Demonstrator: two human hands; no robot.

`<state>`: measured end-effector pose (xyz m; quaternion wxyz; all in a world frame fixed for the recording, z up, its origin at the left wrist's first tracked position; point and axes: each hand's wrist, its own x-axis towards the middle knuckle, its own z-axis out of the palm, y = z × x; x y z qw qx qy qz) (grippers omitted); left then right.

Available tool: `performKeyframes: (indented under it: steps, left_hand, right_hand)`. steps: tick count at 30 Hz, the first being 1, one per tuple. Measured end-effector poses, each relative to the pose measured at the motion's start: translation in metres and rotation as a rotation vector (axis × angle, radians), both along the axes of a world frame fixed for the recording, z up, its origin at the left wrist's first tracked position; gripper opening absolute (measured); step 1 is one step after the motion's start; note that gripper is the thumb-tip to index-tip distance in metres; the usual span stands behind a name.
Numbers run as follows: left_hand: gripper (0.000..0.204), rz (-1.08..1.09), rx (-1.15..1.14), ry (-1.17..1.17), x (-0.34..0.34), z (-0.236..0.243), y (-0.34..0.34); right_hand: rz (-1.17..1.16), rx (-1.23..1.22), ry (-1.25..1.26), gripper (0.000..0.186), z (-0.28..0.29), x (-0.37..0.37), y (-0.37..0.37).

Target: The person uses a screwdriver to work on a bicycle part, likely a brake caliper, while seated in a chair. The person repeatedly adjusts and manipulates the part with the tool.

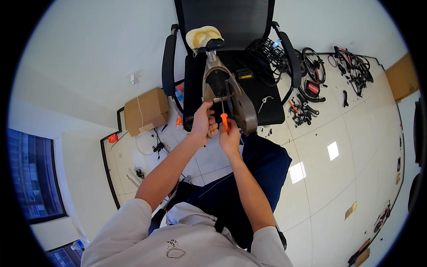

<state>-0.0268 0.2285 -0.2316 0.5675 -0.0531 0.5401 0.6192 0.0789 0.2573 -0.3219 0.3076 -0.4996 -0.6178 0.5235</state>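
Note:
A grey-bronze metal frame part (244, 109) leans on the seat of a black mesh office chair (222, 15), topped by a dark saddle with a cream cover (202, 35). My left hand (202, 122) grips the left side of the frame, fingers curled. My right hand (229, 138) is closed on the orange handle of a screwdriver (225, 122), whose shaft points up into the frame's dark inner opening, where the tip cannot be made out. A small silver tool (264, 103) lies on the chair seat to the right.
A black basket (269, 55) and black item with yellow label (244, 74) share the seat. Bicycle wheels (313, 64), loose bike parts (302, 111) and a cardboard box (144, 111) lie on the tiled floor (338, 187). A window (35, 178) is at left.

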Motion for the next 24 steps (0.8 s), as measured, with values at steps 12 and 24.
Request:
performKeyframes:
  steps: [12, 24]
  left_hand:
    - [0.042, 0.017, 0.015, 0.008, 0.0031, -0.0037, -0.0006]
    - [0.043, -0.002, 0.019, 0.024, 0.0051, -0.0055, -0.0021]
  right_hand:
    - [-0.004, 0.001, -0.018, 0.036, 0.0011, 0.0007, -0.0028]
    - [0.009, -0.022, 0.000, 0.033, -0.0026, -0.0008, -0.0048]
